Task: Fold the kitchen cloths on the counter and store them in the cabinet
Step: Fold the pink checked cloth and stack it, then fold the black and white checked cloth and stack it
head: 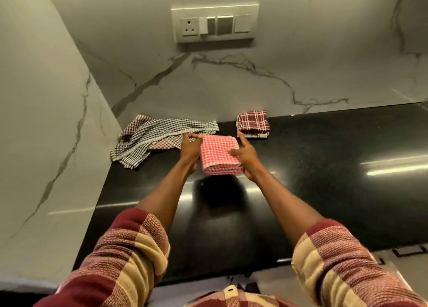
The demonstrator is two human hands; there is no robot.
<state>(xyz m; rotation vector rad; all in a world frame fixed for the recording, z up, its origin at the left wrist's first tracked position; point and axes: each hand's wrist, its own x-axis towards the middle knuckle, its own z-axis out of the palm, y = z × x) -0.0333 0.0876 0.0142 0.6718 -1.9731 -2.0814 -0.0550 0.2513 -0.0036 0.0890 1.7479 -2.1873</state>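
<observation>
Both hands — left (190, 148), right (246, 156) — grip folded red cloth (218, 155) between them.

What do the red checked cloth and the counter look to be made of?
Red checked cloth: woven cotton-like fabric, matte, with a waffle texture and soft stacked folds. Counter: polished black stone, probably granite, judging by faint speckles and mirror-like light streaks.

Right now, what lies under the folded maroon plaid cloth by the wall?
Under the maroon plaid cloth a lighter folded cloth shows only its front edge; the rest is covered, on the black counter.
</observation>
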